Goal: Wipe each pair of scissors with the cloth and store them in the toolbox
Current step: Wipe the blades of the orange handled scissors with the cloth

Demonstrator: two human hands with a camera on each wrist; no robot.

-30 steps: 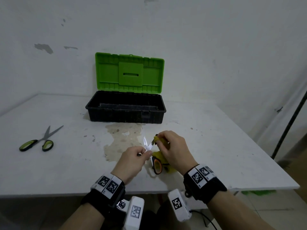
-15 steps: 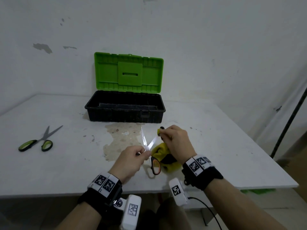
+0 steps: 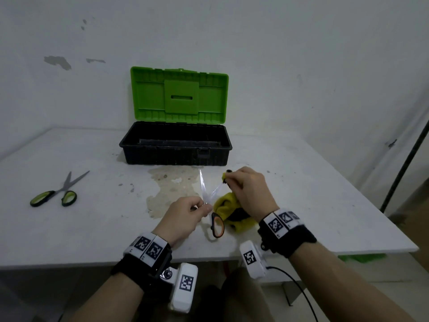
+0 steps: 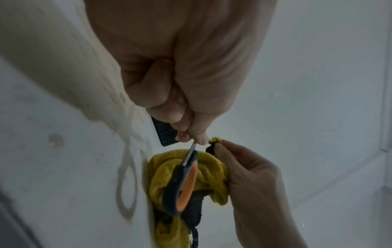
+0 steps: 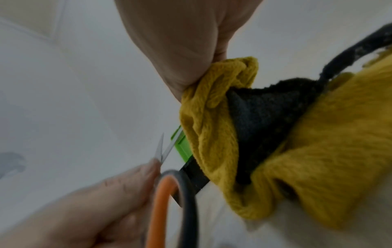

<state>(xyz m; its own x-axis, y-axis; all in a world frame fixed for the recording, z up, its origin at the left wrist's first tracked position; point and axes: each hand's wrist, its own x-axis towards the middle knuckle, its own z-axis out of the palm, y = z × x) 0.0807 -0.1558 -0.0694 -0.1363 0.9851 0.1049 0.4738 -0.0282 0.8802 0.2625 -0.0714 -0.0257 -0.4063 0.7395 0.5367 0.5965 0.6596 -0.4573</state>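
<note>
My left hand (image 3: 185, 216) pinches orange-and-black scissors (image 3: 217, 225) near the pivot, blades spread and pointing up, handle loop (image 4: 182, 182) hanging below. My right hand (image 3: 246, 191) pinches a yellow-and-black cloth (image 3: 229, 205) around the tip of the right blade (image 3: 216, 190); the rest of the cloth (image 5: 318, 142) hangs under the palm. The left blade (image 3: 202, 185) stands bare. A second pair, green-handled scissors (image 3: 54, 194), lies on the table at the far left. The black toolbox (image 3: 176, 156) stands at the back with its green lid (image 3: 178, 95) raised.
The white table (image 3: 313, 194) has a brownish stain (image 3: 169, 187) in front of the toolbox. Its front edge runs just below my wrists, and its right edge drops off beside a dark pole (image 3: 404, 166). A wall stands behind the toolbox.
My right hand has slid the cloth up the right blade from near the pivot to its tip. The blades have spread wider and tipped upright. The left hand stayed in place.
</note>
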